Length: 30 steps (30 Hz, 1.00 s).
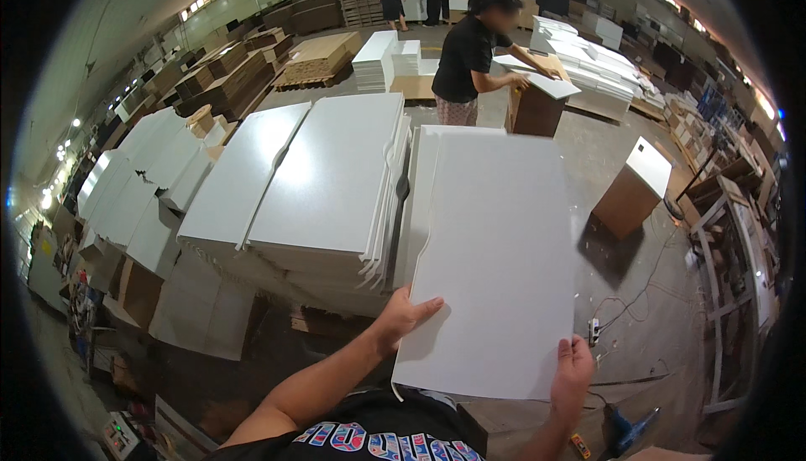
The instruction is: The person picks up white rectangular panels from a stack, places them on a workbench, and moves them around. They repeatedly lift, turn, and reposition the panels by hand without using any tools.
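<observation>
In front of me a large white panel [502, 251] is held up, its near edge close to my body. My left hand [405, 318] grips its left edge, thumb flat on the white face and the other fingers hidden behind. My right hand [573, 370] is closed on the lower right edge, fingertips curled over it. The panel's left edge has a shallow curved notch. Just left of it stands a tall stack of white panels [332, 171] with similar wavy notched edges.
A co-worker [468, 58] in a dark shirt handles a white-topped brown box [537, 108] ahead. Another white-and-brown box [634, 188] stands on the floor at right, near cables. A blue power tool [634, 430] lies low right. A frame rack [729, 293] lines the right side.
</observation>
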### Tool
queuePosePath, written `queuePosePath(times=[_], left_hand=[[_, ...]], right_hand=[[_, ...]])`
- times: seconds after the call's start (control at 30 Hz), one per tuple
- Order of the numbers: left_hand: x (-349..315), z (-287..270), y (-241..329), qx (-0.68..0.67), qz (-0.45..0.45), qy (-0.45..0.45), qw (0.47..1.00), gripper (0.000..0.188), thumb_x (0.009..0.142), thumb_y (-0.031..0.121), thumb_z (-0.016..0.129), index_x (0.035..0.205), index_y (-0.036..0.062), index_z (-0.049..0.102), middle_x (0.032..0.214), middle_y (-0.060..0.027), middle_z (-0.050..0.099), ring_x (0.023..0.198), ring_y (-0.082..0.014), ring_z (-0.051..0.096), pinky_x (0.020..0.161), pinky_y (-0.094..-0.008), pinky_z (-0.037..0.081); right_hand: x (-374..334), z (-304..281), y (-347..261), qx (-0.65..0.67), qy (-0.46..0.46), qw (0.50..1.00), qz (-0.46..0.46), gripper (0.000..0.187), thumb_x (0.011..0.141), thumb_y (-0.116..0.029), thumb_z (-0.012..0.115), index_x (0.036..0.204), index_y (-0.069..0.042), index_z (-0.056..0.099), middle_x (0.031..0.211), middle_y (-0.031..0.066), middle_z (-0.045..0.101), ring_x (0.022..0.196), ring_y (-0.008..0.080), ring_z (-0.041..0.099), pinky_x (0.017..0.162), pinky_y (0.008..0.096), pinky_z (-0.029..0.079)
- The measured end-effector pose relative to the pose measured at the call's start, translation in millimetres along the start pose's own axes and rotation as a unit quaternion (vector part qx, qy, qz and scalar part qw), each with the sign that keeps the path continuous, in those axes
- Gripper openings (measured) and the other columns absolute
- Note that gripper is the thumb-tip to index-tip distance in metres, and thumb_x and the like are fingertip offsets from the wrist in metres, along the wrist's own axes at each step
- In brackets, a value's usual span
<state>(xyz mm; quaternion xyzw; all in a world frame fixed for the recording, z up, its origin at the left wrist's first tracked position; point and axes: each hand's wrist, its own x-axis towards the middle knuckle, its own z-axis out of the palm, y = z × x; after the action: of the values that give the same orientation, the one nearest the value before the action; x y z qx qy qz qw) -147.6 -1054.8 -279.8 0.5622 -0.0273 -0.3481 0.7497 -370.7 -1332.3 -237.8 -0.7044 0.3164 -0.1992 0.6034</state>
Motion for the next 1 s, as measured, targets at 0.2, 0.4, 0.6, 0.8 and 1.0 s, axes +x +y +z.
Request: queuePosePath(times=[0.2, 0.4, 0.6, 0.8, 1.0], left_hand=[[16.5, -26.4, -33.2, -0.091, -0.055, 0.060, 0.993, 0.039, 0.106, 0.020, 0.079, 0.136, -0.0035, 0.069, 0.115, -0.0140, 0.077, 0.103, -0.0254, 0.078, 0.088, -0.0430, 0.066], [13.0, -42.7, -22.6, -0.181, -0.035, 0.016, 0.983, 0.039, 0.106, 0.017, 0.071, 0.139, -0.0046, 0.066, 0.120, -0.0156, 0.076, 0.106, -0.0271, 0.079, 0.091, -0.0440, 0.068], [-32.8, -39.2, -28.9, -0.219, -0.027, 0.028, 0.975, 0.048, 0.106, 0.011, 0.068, 0.149, -0.0065, 0.057, 0.135, -0.0206, 0.072, 0.121, -0.0332, 0.076, 0.106, -0.0466, 0.064], [-53.0, -30.5, -46.6, -0.405, 0.073, -0.015, 0.911, 0.050, 0.104, -0.002, 0.066, 0.152, -0.0048, 0.053, 0.160, -0.0234, 0.057, 0.156, -0.0383, 0.052, 0.137, -0.0564, 0.037], [-42.5, -16.6, -48.3, -0.435, 0.097, -0.007, 0.895, 0.074, 0.106, -0.001, 0.067, 0.167, -0.0051, 0.026, 0.177, -0.0280, 0.033, 0.170, -0.0393, 0.028, 0.141, -0.0524, 0.026]], right_hand=[[46.4, 24.1, 35.3, -0.013, -0.032, 0.999, 0.042, 0.031, 0.119, -0.024, 0.060, 0.119, 0.006, 0.071, 0.099, 0.0016, 0.069, 0.091, 0.0092, 0.058, 0.082, 0.0282, 0.049], [98.7, 46.0, 62.3, 0.045, -0.075, 0.995, 0.052, 0.030, 0.118, -0.023, 0.061, 0.118, 0.005, 0.072, 0.101, 0.0013, 0.071, 0.092, 0.0094, 0.060, 0.083, 0.0286, 0.050], [151.6, 77.2, 86.5, 0.042, -0.054, 0.995, 0.075, 0.030, 0.119, -0.023, 0.061, 0.117, 0.004, 0.072, 0.100, 0.0013, 0.073, 0.090, 0.0103, 0.062, 0.083, 0.0296, 0.052], [199.8, 112.2, 90.4, 0.128, -0.081, 0.985, 0.088, 0.031, 0.118, -0.020, 0.061, 0.133, 0.006, 0.071, 0.118, 0.0079, 0.077, 0.105, 0.0144, 0.068, 0.094, 0.0331, 0.055], [207.3, 124.9, 52.9, -0.086, -0.091, 0.992, -0.034, 0.050, 0.111, -0.024, 0.071, 0.151, 0.006, 0.063, 0.141, 0.0222, 0.073, 0.130, 0.0319, 0.069, 0.112, 0.0423, 0.053]])
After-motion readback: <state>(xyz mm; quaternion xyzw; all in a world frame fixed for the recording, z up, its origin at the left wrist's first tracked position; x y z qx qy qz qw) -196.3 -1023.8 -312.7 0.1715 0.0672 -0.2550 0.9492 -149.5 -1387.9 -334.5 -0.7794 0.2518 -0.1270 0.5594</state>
